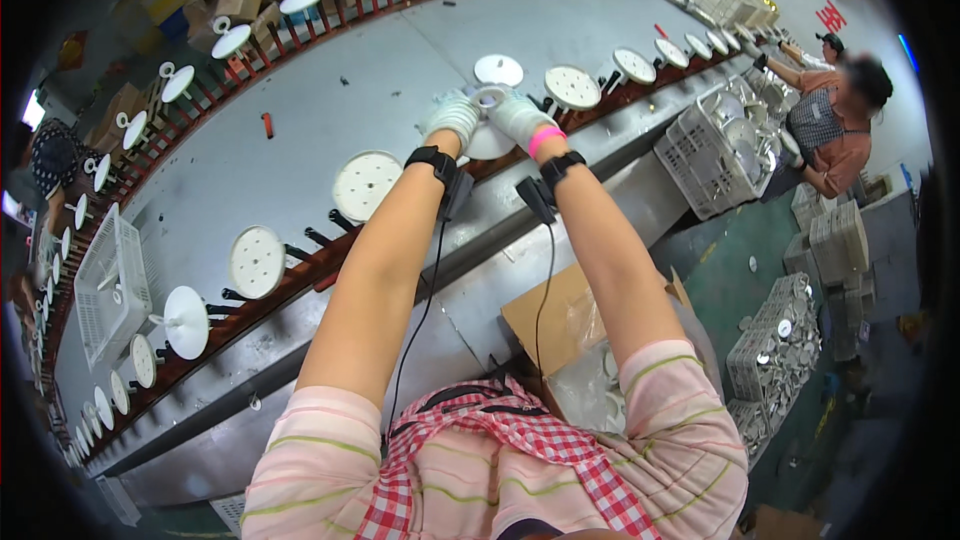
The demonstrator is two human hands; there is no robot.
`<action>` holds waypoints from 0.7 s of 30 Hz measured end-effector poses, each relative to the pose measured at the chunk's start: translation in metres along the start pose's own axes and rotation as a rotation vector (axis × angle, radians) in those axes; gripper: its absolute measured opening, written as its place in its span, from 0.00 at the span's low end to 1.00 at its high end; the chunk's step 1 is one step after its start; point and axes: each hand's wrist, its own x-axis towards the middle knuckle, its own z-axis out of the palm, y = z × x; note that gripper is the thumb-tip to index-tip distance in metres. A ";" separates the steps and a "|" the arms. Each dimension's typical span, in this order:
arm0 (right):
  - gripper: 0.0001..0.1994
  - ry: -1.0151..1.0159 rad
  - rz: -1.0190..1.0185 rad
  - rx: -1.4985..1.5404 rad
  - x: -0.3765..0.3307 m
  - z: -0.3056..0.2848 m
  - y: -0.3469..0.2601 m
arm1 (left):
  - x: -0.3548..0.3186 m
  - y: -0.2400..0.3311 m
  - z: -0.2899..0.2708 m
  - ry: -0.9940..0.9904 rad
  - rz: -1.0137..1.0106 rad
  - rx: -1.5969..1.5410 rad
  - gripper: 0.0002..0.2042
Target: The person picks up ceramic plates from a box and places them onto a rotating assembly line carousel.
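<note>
I have both gloved hands stretched out over the far edge of the conveyor rail point(300, 285). My left hand point(452, 118) and my right hand point(520, 116) meet around a small white ring point(490, 97), fingers curled shut on it from either side, just above a white disc point(490, 142) standing on its peg between my wrists. More white discs point(364, 183) line the rail to the left and right. A black band point(432, 162) with a cable sits on each wrist. Near my right, an open cardboard box point(560, 315) holds white parts. Far right, another person point(835, 120) works beside white plastic crates point(705, 155).
</note>
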 end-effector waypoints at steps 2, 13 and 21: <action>0.17 0.025 -0.111 0.074 0.019 0.010 0.000 | -0.009 0.000 -0.007 0.073 0.003 0.100 0.24; 0.19 0.117 -0.100 -0.094 0.014 0.015 -0.073 | 0.004 -0.091 -0.053 0.201 0.127 -0.139 0.19; 0.19 -0.477 -0.464 0.766 -0.223 -0.068 0.036 | -0.087 -0.077 -0.109 0.525 0.025 0.163 0.16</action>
